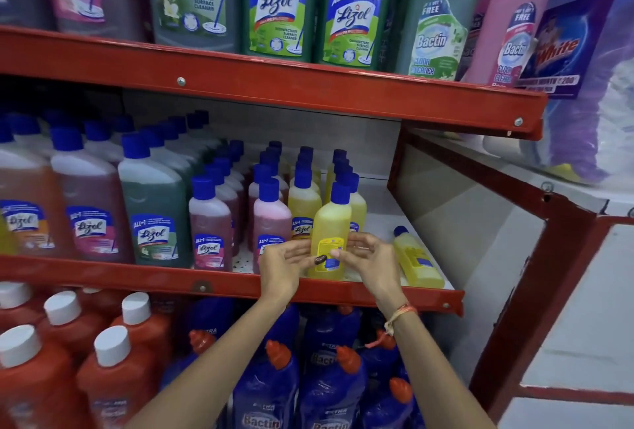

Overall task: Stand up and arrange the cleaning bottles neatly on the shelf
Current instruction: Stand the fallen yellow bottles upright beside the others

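Observation:
A small yellow bottle (330, 226) with a blue cap stands upright at the front of the middle shelf (219, 283), its back label facing me. My left hand (283, 265) touches its lower left side and my right hand (368, 260) its lower right side, fingers curled around it. A second yellow bottle (417, 259) lies on its side on the shelf just right of my right hand. Behind and to the left stand rows of small yellow bottles (303, 202) and pink bottles (271, 219), all upright.
Larger Lizol bottles (154, 209) fill the left of the middle shelf. The top shelf holds big green Lizol bottles (278, 6) and Bactin bottles (435, 37). Below are red bottles (113, 370) with white caps and blue Bactin bottles (271, 391). The shelf's red side frame (507, 295) stands at right.

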The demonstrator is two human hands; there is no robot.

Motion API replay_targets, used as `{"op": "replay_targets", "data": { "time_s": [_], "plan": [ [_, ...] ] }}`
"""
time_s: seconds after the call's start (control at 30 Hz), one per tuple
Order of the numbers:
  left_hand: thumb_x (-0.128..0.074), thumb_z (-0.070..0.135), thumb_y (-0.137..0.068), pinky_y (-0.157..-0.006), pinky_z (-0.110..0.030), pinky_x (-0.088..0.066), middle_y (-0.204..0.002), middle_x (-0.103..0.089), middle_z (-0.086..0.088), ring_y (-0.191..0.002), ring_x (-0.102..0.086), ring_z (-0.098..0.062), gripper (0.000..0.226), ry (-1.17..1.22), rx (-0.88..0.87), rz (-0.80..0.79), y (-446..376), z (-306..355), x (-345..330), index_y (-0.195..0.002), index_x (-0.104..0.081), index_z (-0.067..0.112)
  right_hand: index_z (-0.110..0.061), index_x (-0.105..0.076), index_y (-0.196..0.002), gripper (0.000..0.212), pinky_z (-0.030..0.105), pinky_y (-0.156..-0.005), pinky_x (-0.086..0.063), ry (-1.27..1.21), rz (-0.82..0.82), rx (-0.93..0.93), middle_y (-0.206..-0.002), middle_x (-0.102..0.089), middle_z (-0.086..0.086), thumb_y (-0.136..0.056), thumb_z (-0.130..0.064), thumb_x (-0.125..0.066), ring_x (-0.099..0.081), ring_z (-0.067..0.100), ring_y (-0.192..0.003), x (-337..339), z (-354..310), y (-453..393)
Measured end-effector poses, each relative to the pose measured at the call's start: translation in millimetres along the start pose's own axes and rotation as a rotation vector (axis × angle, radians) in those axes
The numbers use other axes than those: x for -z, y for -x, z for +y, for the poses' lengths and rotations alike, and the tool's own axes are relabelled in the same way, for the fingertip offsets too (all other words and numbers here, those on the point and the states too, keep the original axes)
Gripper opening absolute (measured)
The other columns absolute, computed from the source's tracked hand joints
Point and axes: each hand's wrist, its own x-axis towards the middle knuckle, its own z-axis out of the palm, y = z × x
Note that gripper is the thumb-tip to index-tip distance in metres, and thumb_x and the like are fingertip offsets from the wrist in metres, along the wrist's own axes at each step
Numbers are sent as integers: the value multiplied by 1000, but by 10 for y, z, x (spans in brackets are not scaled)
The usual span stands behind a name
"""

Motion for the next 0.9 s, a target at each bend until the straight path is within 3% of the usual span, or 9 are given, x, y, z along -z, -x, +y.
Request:
{"op": "replay_targets", "data": {
  "time_s": [0.17,0.33,0.4,0.5,0.63,0.77,0.83,0.9],
  "plan": [
    [-72,-8,-68,-61,-10,-53,-94,-72,-11,-69,-69,-1,36,-14,-21,49,61,-21,7,-103,-68,-2,-22,-68,-103,43,25,-87,-56,30,-5,59,-94,-71,-8,-65,-26,-88,-70,13,-99,-41,-3,10],
    [-78,-1,-64,-64,-9,-53,-90,-71,-6,-75,-67,-2,40,-65,-46,79,116,-20,-14,-102,-69,0,-16,-56,-126,87,30,-88,-55,130,282,115,-120,-61,-3,-58,-65,-78,-61,10,-104,-342,-181,129],
    [-79,1,-64,-65,-9,-54,-91,-72,-8,-78,-68,-6,39,-87,-52,80,130,-10,-9,-101,-69,0,-12,-52,-125,91,29,-87,-51,218,374,141,-121,-55,1,-57,-66,-77,-58,14,-107,-471,-234,151],
    [-74,-5,-68,-62,-9,-52,-93,-72,-14,-71,-70,-1,34,-67,-54,62,138,-7,28,-101,-69,-3,-11,-52,-117,77,26,-80,-43,235,441,145,-117,-56,2,-61,-56,-81,-58,17,-104,-516,-256,144],
    [-74,-1,-69,-72,-14,-56,-96,-74,-10,-79,-70,1,34,-82,-66,18,131,-29,74,-103,-70,1,-17,-58,-115,63,32,-85,-56,120,273,107,-112,-66,-4,-63,-43,-82,-65,14,-100,-382,-143,34],
    [-73,-3,-68,-76,-18,-57,-107,-71,-14,-89,-71,-13,44,-109,-57,4,114,-47,63,-111,-65,-1,-9,-62,-121,49,29,-89,-55,-113,-21,30,-109,-71,1,-75,-11,-76,-67,18,-106,-129,-74,-74],
    [-73,-3,-69,-81,-25,-58,-111,-70,-15,-95,-70,-18,47,-139,-60,-1,115,-50,59,-115,-62,0,-7,-63,-120,43,29,-89,-56,-157,-149,26,-109,-72,4,-78,-2,-71,-68,20,-106,-34,-78,-95],
    [-73,-3,-69,-80,-22,-57,-113,-69,-15,-98,-69,-18,49,-166,-66,4,117,-52,57,-117,-61,0,-12,-67,-113,36,30,-86,-58,-180,-234,10,-103,-73,2,-79,1,-70,-68,19,-101,3,-79,-117]
  ]
}}
